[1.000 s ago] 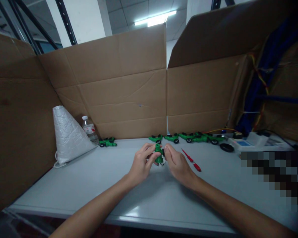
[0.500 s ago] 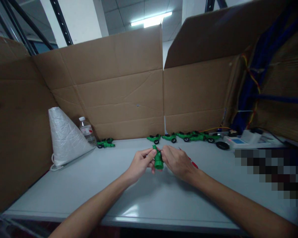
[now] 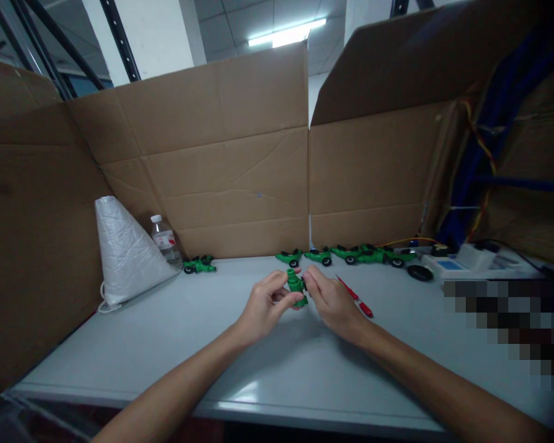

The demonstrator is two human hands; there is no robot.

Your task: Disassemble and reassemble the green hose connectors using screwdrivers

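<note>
Above the middle of the table, my left hand [image 3: 264, 304] is closed around a green plastic toy vehicle piece [image 3: 295, 283]. Its thumb presses the lower end and its fingers lie behind. My right hand [image 3: 330, 298] is closed at the piece's right side, thumb and forefinger pinched together. A small dark bit shows by those fingertips, too small to name. Beside the right hand lies a red screwdriver-like tool [image 3: 357, 298] with a thin shaft. Similar green toy vehicles [image 3: 321, 256] with black wheels stand in a row at the back.
Cardboard panels [image 3: 231, 178] wall the white table [image 3: 166, 344]. At the left are a silvery bag [image 3: 124, 258], a water bottle [image 3: 165, 241] and another green toy [image 3: 198, 265]. A black ring [image 3: 420, 273] and a white power strip [image 3: 471, 266] with cables lie at right.
The green piece has been turned over, its wide round end now away from me. My left thumb has shifted down to its near end. More of the red tool shows.
</note>
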